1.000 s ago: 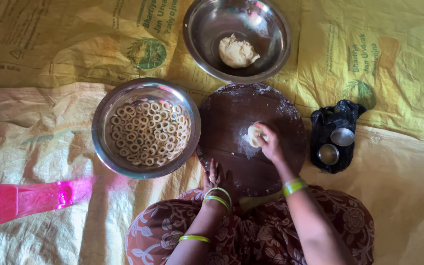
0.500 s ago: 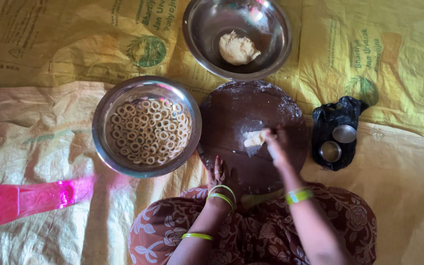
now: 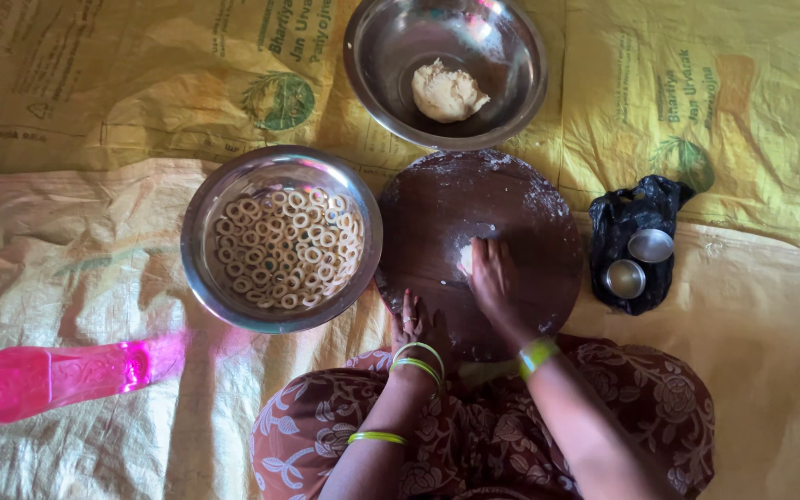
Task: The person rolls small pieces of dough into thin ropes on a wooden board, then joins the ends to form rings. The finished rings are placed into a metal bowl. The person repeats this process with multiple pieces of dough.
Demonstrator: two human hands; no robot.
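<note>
My right hand [image 3: 493, 278] has slid toward nine o'clock across the board [image 3: 437, 213] since a second ago: then it sat nearer the three o'clock side with a small round lump under the fingers, half a second ago that lump had stretched into a short strip, and now the palm lies flat over it near the board's centre, fingers together, so only a pale end of the dough piece [image 3: 465, 259] peeks out at the fingertips. I read that as rolling in progress, the piece thinning into a rope; how long it has become I cannot tell, since the hand covers it. My left hand [image 3: 411, 319] has hardly shifted; it rests open, fingers loosely spread, on the board's edge at seven o'clock, holding nothing. The ring bowl [image 3: 206, 231] at nine o'clock of the board looks just as full as before, and the dough bowl [image 3: 372, 46] at twelve o'clock keeps its single lump [image 3: 446, 91]. The black bag [image 3: 622, 218] with two small tins lies at three o'clock, the pink bottle [image 3: 48, 380] far off at eight o'clock.
</note>
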